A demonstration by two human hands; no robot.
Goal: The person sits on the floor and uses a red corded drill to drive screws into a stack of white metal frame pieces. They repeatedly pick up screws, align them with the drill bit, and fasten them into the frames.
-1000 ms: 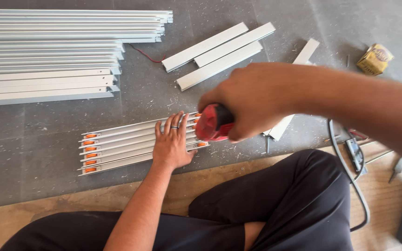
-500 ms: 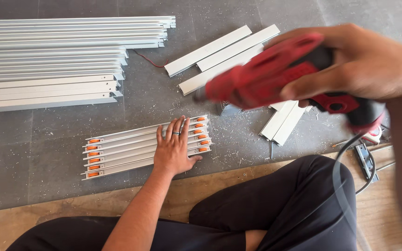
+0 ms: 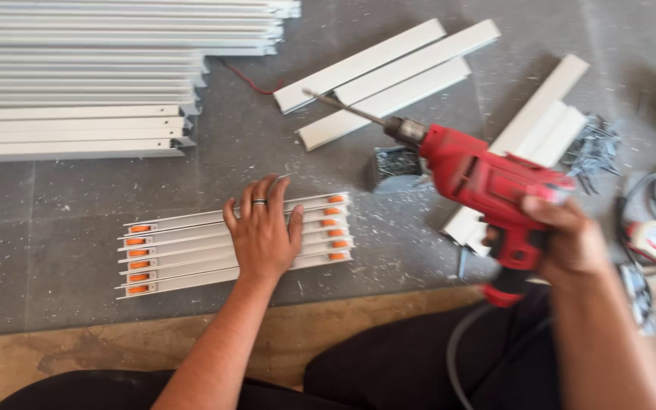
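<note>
The left hand (image 3: 263, 235) lies flat, fingers spread, pressing on a row of short white channel strips with orange end clips (image 3: 184, 247) laid side by side on the grey floor (image 3: 55, 220); a ring sits on one finger; the right hand (image 3: 563, 243) is closed round the grip of a red corded drill (image 3: 487, 178), held above the floor with its bit (image 3: 339, 106) pointing up-left; a small open box (image 3: 396, 163), contents blurred, sits just beneath the chuck; long white profiles (image 3: 77, 76) are stacked at upper left; three shorter white pieces (image 3: 389, 76) lie beyond the bit.
</note>
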